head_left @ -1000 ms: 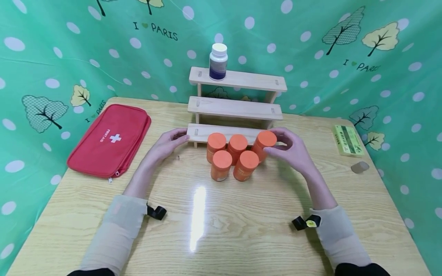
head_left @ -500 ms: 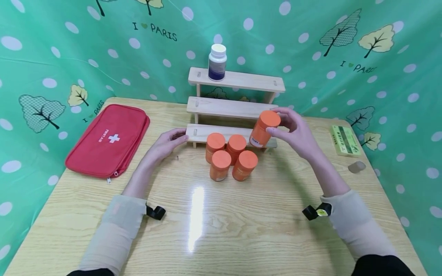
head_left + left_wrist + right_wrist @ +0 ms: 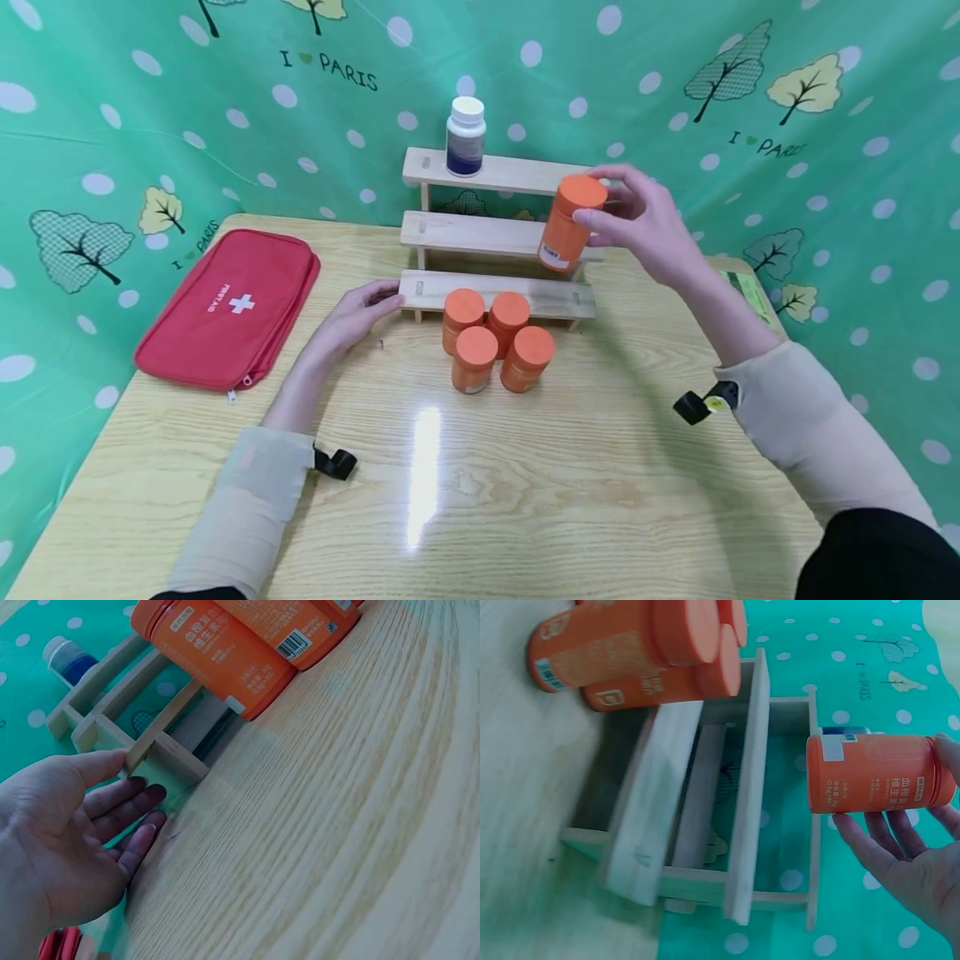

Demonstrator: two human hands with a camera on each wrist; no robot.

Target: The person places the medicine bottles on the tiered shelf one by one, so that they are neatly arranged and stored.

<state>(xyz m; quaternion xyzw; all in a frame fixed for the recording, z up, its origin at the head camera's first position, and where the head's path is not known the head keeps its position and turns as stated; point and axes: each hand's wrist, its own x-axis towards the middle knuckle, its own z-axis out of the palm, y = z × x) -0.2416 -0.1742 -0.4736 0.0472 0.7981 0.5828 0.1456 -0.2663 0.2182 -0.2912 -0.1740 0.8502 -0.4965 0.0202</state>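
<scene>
The right hand (image 3: 648, 221), fingers clasping an orange bottle (image 3: 564, 233), has raised it high by the right part of the wooden rack (image 3: 438, 285), leaving four similar bottles (image 3: 475, 346) on the desk (image 3: 570, 467), while the left hand (image 3: 354, 315), fingers loosely bent, thumbs the rack's left end.

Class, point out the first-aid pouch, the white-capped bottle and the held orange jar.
First-aid pouch (image 3: 227, 311): head view, red front.
White-capped bottle (image 3: 465, 143): head view, body.
Held orange jar (image 3: 876, 774): right wrist view, printed side.
</scene>
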